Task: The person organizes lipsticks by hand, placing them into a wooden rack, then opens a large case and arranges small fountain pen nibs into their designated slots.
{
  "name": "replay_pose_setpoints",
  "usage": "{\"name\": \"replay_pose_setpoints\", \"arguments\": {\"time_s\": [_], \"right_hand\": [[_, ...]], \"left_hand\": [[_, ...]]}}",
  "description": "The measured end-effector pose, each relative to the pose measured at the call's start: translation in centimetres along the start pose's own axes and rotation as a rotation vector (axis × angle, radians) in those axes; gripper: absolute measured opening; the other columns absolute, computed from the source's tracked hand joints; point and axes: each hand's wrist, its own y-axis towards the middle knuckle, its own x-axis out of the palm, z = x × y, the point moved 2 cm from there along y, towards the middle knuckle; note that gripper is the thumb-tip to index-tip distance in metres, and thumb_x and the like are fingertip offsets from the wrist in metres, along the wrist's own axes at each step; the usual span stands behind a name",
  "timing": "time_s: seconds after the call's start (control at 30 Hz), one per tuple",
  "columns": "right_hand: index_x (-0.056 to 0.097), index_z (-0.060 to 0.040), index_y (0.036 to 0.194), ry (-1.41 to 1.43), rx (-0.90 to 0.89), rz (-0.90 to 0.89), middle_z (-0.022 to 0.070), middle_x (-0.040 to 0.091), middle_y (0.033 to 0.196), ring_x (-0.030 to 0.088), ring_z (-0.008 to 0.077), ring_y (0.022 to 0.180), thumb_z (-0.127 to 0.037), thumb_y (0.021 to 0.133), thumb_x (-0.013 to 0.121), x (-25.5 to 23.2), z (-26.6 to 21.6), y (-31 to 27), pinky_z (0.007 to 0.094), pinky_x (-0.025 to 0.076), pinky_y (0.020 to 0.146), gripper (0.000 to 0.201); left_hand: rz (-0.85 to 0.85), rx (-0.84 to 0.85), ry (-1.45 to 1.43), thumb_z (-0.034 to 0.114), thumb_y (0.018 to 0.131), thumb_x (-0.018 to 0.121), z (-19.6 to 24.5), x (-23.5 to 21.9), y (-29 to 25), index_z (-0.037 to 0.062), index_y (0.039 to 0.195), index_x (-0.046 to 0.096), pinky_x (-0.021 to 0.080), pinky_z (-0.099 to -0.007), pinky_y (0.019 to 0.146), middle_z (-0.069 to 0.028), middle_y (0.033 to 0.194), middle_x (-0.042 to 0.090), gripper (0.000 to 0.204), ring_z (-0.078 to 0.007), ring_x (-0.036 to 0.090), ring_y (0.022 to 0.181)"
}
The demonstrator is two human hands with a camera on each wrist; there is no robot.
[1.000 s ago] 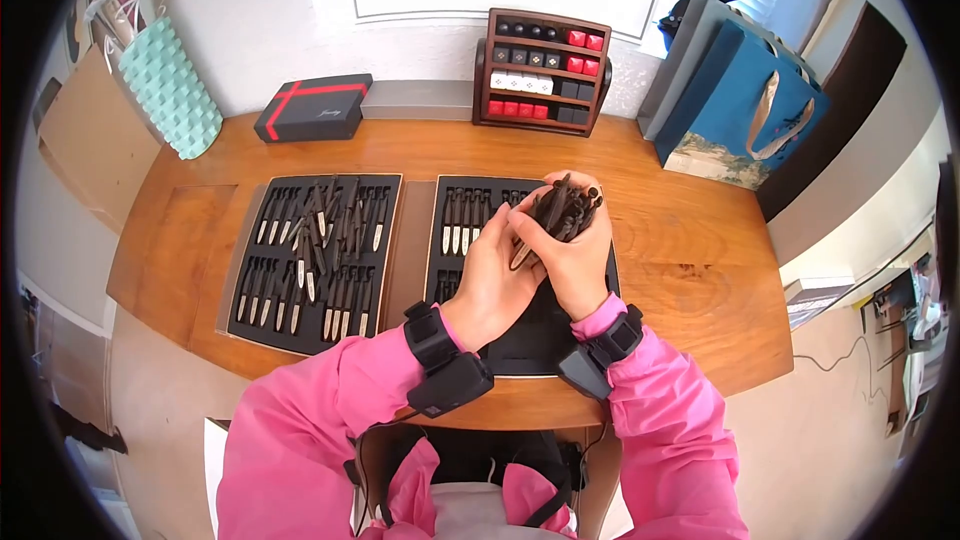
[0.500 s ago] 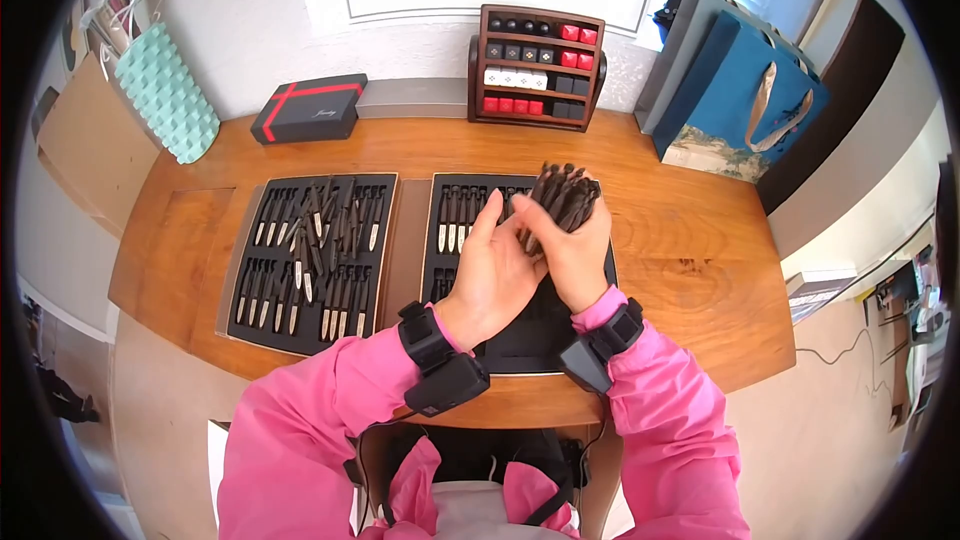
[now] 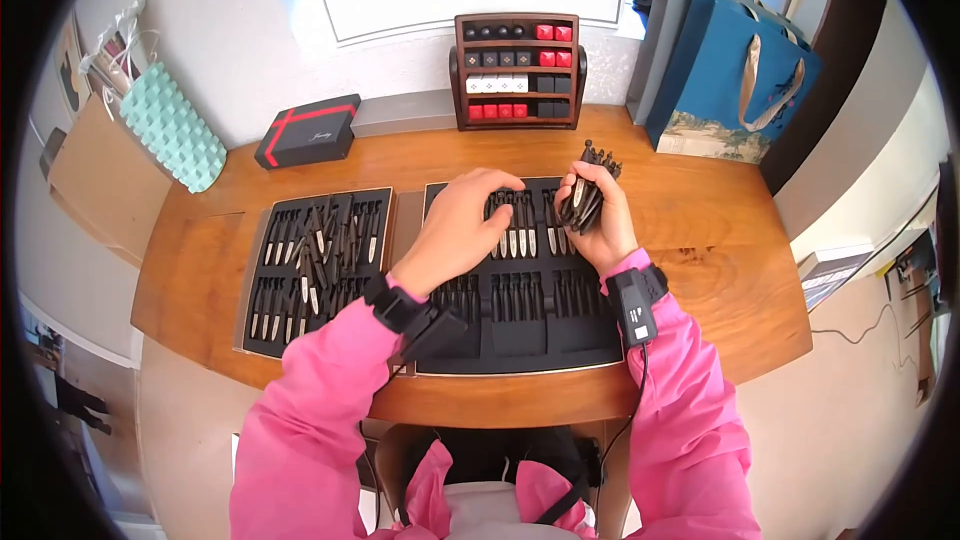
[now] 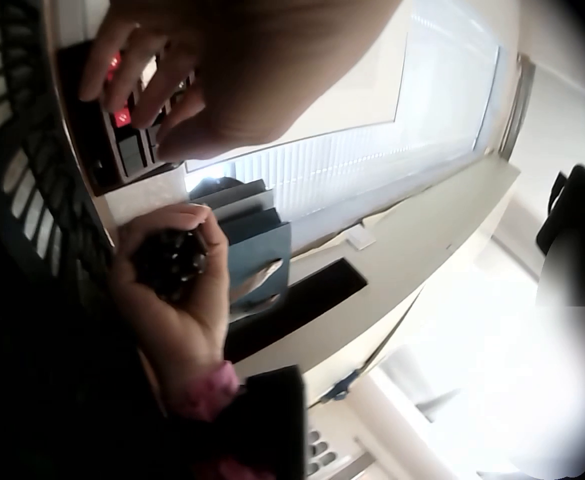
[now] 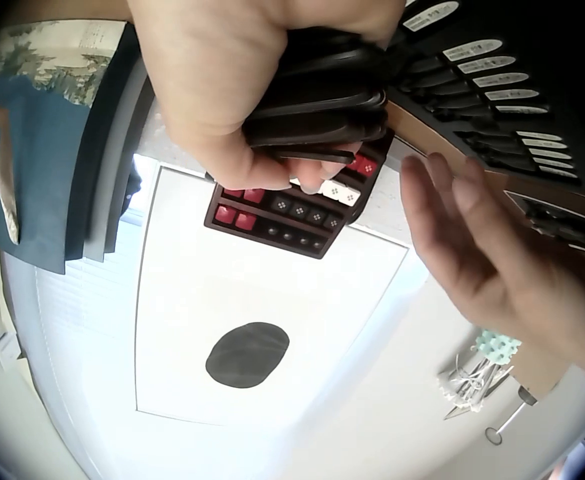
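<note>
In the head view my right hand (image 3: pixel 606 225) grips a bundle of dark slender pieces (image 3: pixel 592 190) above the right edge of the right tray (image 3: pixel 520 340); the right wrist view shows the fingers curled round the bundle (image 5: pixel 317 95). My left hand (image 3: pixel 455 230) hovers over the same tray's upper left, fingers loosely bent, holding nothing visible. Rows of dark pieces with pale tips lie in its slots, partly hidden by that hand. The left tray (image 3: pixel 262 340) bears filled slots and a loose pile of similar pieces (image 3: pixel 325 240) on top.
Behind the trays stand a wooden rack (image 3: pixel 516 70) of red, white and black pieces and a dark box (image 3: pixel 308 132) with a red ribbon. A blue paper bag (image 3: pixel 720 80) is at the back right, a mint textured vase (image 3: pixel 175 130) at the back left of the table (image 3: pixel 700 290).
My hands have parted. The left moved left over the right tray; the right moved slightly right with the bundle. More of the right tray's slots now show, and the head view has shifted.
</note>
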Motion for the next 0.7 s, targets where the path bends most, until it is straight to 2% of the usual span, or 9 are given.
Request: {"name": "replay_pose_setpoints", "arguments": {"time_s": [0.07,0.1,0.17,0.2,0.4,0.5,0.7], "right_hand": [[0.062,-0.0035,0.098,0.008,0.0,0.015,0.0052,0.064,0.084,0.063,0.014,0.074,-0.009,0.09,0.069,-0.2,-0.1,0.2,0.0269,0.057,0.069,0.012],[0.062,-0.0035,0.098,0.018,-0.005,0.011,0.0052,0.064,0.084,0.063,0.014,0.074,-0.009,0.09,0.069,-0.2,-0.2,0.2,0.0269,0.057,0.069,0.012],[0.062,-0.0042,0.098,-0.003,-0.001,0.014,0.0055,0.065,0.083,0.063,0.0146,0.072,-0.01,0.089,0.071,-0.2,-0.1,0.2,0.0261,0.057,0.068,0.013],[0.063,-0.0046,0.098,-0.033,0.015,0.019,0.0056,0.065,0.082,0.064,0.015,0.071,-0.011,0.089,0.071,-0.3,-0.1,0.3,0.0264,0.056,0.067,0.014],[0.064,-0.0053,0.096,-0.082,0.017,0.001,0.0042,0.066,0.081,0.064,0.0156,0.067,-0.013,0.089,0.072,-0.6,-0.1,0.4,0.0274,0.055,0.065,0.013],[0.065,-0.0057,0.095,-0.097,0.014,-0.005,0.0037,0.066,0.08,0.065,0.0154,0.067,-0.014,0.089,0.072,-0.6,0.0,0.6,0.0272,0.055,0.063,0.013],[0.065,-0.0055,0.093,-0.104,0.014,-0.002,0.0031,0.066,0.079,0.065,0.0153,0.066,-0.014,0.088,0.072,-0.6,0.0,0.6,0.0271,0.055,0.063,0.012]], "left_hand": [[-0.148,0.187,0.29,-0.003,0.088,0.058,-0.7,0.5,1.1,0.0086,0.114,0.07,0.048,-0.0385,0.098,-0.0115,0.116,0.066,0.031,-0.0323,0.06,0.111],[-0.154,0.192,0.299,-0.003,0.088,0.058,-1.4,0.8,1.7,0.0086,0.114,0.07,0.048,-0.0385,0.098,-0.0115,0.116,0.066,0.031,-0.0323,0.06,0.111],[-0.259,0.432,0.353,-0.009,0.079,0.057,-2.1,1.8,2.6,0.006,0.106,0.072,0.049,-0.0438,0.095,-0.0115,0.114,0.065,0.034,-0.0343,0.058,0.109],[-0.313,0.48,0.399,-0.01,0.077,0.059,-2.4,2.1,2.7,0.0089,0.107,0.071,0.05,-0.0428,0.095,-0.0095,0.112,0.063,0.038,-0.0319,0.056,0.112],[-0.46,0.477,0.678,-0.011,0.076,0.06,-0.9,2.2,3.6,0.0155,0.108,0.067,0.052,-0.0401,0.091,-0.0062,0.107,0.058,0.043,-0.0291,0.055,0.113],[-0.503,0.543,0.715,-0.011,0.075,0.062,-0.9,2.2,4.2,0.0162,0.11,0.066,0.054,-0.0394,0.088,-0.0055,0.108,0.056,0.045,-0.0285,0.055,0.114],[-0.569,0.542,0.771,-0.011,0.073,0.063,-0.3,2.0,4.3,0.0157,0.11,0.064,0.055,-0.0409,0.086,-0.0057,0.115,0.053,0.046,-0.0288,0.054,0.115]]}}
